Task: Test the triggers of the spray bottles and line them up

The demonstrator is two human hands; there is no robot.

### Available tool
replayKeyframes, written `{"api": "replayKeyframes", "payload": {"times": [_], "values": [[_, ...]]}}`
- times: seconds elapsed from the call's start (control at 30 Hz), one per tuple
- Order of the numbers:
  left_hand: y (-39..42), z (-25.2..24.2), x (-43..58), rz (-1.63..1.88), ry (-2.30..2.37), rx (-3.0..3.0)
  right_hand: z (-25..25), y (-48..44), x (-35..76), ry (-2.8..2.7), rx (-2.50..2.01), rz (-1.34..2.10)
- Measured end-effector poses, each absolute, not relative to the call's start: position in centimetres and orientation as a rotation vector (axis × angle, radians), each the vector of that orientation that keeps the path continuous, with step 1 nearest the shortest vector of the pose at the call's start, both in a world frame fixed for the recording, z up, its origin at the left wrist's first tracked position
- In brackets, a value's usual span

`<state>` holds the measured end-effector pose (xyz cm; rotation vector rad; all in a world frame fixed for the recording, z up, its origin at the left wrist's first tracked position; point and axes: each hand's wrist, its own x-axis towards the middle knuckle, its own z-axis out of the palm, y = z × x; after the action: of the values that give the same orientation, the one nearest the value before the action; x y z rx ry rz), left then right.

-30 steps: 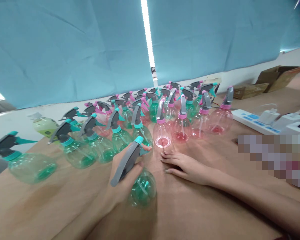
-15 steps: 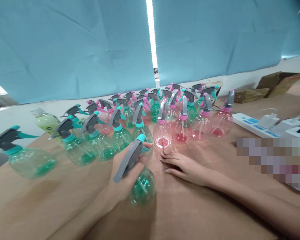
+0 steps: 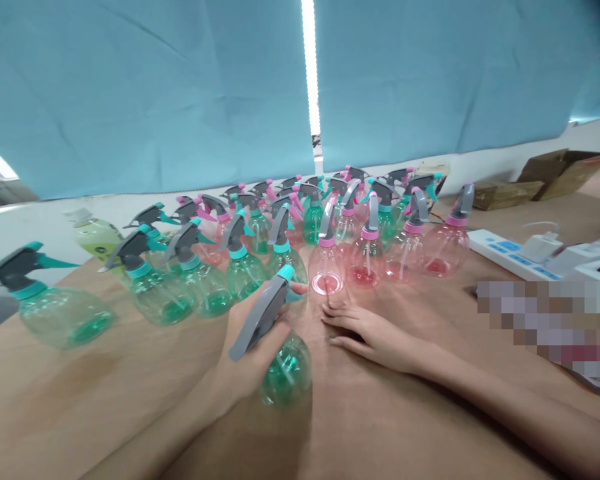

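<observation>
From where I stand, taking the held bottle as the middle of the clock and twelve as straight away from the person, the left hand [image 3: 255, 337] is clamped around the neck of a green spray bottle [image 3: 291, 377] near the close side of the desk [image 3: 370, 427]. The bottle's gray head slants across the hand, its teal nozzle pointing toward one o'clock, with a fingertip showing beside the trigger. At two o'clock the right hand [image 3: 367, 333] lies palm down on the desk, fingers loosely curved, thumb a little apart, holding nothing. Four green bottles [image 3: 209, 287] stand in a row from ten to twelve o'clock, and a lone green bottle [image 3: 63, 317] sits between nine and ten. Four pink bottles [image 3: 365, 267] run from just past twelve to nearly two, the first of them just beyond the right fingertips. More spray bottles [image 3: 260, 230], green and pink, crowd behind both rows. A power strip [image 3: 500, 253] with plugs lies at two o'clock; cardboard boxes [image 3: 505, 195] are farther out, and a blue curtain [image 3: 220, 100] hangs at twelve.
</observation>
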<state>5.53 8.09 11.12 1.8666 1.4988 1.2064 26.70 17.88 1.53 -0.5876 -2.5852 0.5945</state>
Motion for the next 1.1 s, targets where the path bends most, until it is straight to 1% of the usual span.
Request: {"api": "replayKeyframes", "payload": {"times": [1.1], "values": [[8.53,10.81,5.11,1.23,1.44,1.889,1.41,17.95,26.81,-2.567,-0.568,0.598]]}}
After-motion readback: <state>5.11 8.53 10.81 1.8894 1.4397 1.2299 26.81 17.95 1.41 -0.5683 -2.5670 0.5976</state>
